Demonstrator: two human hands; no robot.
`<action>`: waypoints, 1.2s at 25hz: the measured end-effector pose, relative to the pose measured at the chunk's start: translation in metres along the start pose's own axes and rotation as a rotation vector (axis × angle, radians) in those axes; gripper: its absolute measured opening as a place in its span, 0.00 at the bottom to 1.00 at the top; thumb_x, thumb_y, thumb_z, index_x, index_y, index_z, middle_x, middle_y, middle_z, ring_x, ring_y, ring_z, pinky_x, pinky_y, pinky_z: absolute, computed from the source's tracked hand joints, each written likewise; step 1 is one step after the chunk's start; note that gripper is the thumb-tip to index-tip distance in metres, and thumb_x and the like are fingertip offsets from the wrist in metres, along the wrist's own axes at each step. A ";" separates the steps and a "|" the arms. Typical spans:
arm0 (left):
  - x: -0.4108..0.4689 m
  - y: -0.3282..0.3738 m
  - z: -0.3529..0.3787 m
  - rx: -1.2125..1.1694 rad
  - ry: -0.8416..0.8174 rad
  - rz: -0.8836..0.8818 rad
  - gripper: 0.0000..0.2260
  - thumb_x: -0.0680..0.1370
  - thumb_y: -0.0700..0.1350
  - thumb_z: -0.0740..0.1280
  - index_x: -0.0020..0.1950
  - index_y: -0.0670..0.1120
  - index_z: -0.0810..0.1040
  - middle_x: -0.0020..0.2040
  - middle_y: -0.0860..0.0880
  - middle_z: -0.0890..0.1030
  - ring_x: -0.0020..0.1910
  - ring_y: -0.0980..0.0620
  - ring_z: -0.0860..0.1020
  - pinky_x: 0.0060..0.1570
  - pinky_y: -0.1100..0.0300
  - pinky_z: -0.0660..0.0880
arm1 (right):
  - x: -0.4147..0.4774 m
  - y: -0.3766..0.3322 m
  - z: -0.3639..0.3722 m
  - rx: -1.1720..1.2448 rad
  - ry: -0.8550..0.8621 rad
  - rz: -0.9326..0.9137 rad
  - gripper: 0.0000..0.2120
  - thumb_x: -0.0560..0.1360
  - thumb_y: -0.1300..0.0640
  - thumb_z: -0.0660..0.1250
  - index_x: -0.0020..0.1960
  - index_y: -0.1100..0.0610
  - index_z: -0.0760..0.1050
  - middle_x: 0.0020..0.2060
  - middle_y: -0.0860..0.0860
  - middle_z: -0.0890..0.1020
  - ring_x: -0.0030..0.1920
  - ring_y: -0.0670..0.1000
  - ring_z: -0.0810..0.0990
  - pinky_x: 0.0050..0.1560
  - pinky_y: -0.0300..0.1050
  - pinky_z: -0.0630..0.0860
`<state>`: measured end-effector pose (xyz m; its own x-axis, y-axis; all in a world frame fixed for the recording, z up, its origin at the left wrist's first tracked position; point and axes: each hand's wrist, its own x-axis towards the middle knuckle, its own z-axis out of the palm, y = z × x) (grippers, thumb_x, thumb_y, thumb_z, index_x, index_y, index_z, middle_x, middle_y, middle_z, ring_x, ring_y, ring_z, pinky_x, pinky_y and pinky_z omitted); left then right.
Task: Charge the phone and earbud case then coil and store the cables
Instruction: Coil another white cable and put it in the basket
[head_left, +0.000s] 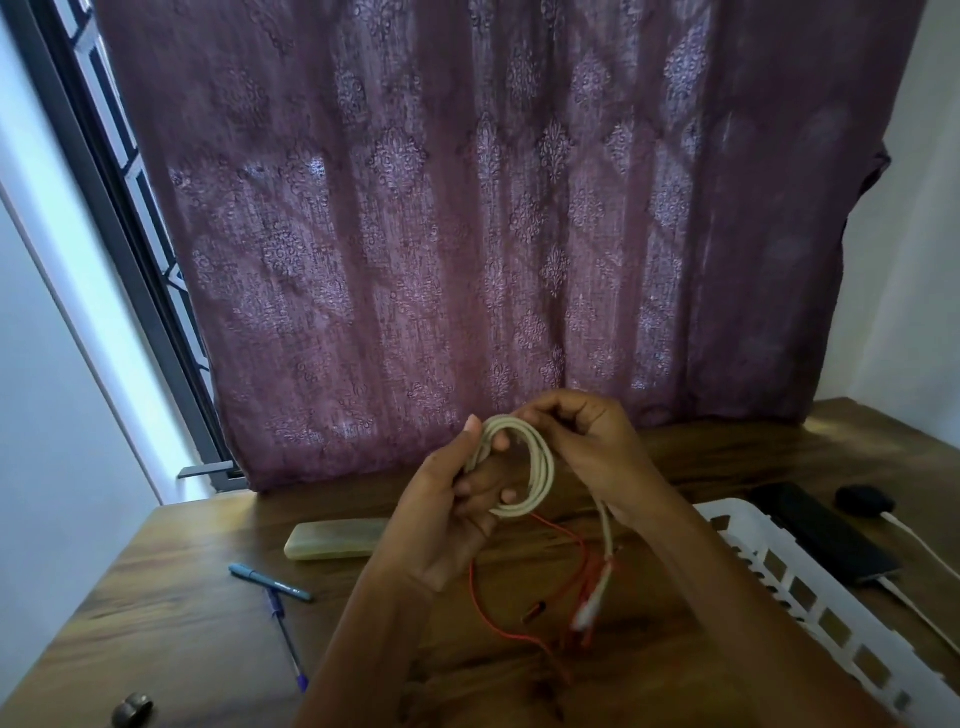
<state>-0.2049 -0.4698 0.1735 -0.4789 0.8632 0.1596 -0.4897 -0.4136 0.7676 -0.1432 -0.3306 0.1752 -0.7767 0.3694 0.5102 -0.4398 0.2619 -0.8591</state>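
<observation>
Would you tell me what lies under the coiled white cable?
A thin red cable loops on the brown wooden table; its upper end disappears behind the white coil and left hand.

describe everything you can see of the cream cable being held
The cream cable is a smooth, plastic-looking round cord wound into several upright loops above the wooden table. The left hand grips the coil's left side; the right hand pinches its top. A loose tail hangs down to a blurred whitish plug near a thin red cable.
</observation>
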 end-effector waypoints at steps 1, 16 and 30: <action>0.001 0.001 -0.001 -0.062 0.022 0.017 0.18 0.77 0.50 0.57 0.35 0.43 0.79 0.19 0.56 0.60 0.16 0.61 0.58 0.29 0.67 0.71 | -0.003 0.004 0.004 -0.002 0.013 0.027 0.04 0.72 0.62 0.67 0.43 0.55 0.80 0.34 0.48 0.83 0.32 0.44 0.78 0.32 0.34 0.74; 0.006 -0.019 -0.018 -0.087 0.214 0.124 0.17 0.79 0.51 0.55 0.43 0.41 0.77 0.24 0.53 0.62 0.20 0.59 0.62 0.49 0.58 0.68 | -0.028 0.001 0.026 0.118 -0.036 0.318 0.14 0.72 0.45 0.64 0.37 0.51 0.83 0.34 0.48 0.84 0.42 0.44 0.81 0.50 0.38 0.76; -0.005 -0.003 0.000 0.425 0.439 0.095 0.19 0.81 0.50 0.55 0.43 0.38 0.78 0.19 0.54 0.71 0.20 0.60 0.71 0.28 0.66 0.74 | -0.032 0.017 0.021 0.225 -0.033 0.447 0.10 0.76 0.62 0.63 0.53 0.64 0.79 0.43 0.55 0.83 0.43 0.47 0.78 0.41 0.38 0.71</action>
<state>-0.2014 -0.4728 0.1706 -0.8053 0.5916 0.0386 -0.1403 -0.2534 0.9571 -0.1353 -0.3572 0.1438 -0.9234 0.3727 0.0917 -0.1442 -0.1154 -0.9828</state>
